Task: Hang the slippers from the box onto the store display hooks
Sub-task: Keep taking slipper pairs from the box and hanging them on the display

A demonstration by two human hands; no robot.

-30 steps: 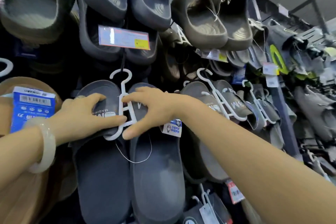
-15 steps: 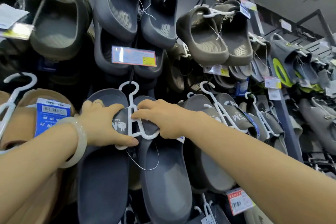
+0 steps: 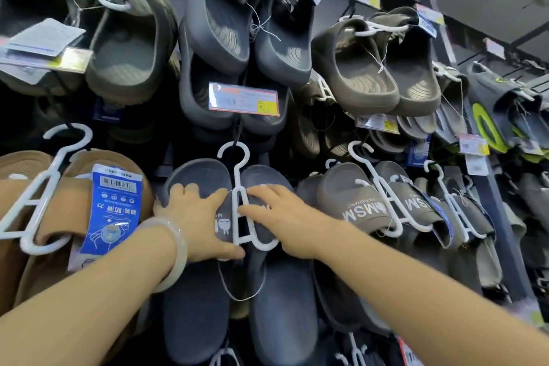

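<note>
Grey slippers (image 3: 208, 291) are hanging on a white hanger (image 3: 241, 205), its hook (image 3: 234, 151) looped on a display peg. The left hand (image 3: 199, 217) is gripping the left slipper's strap; the right hand (image 3: 285, 217) is lying on the right strap, fingers fairly straight, touching the hanger.

Arms: both bare, no sleeves in view.
Left wrist: one smooth, pale, translucent bangle (image 3: 172, 252).
Hands: no rings seen.

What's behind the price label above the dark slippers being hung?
Behind the price label, a grey slipper pair hangs; its hook is covered.
</note>
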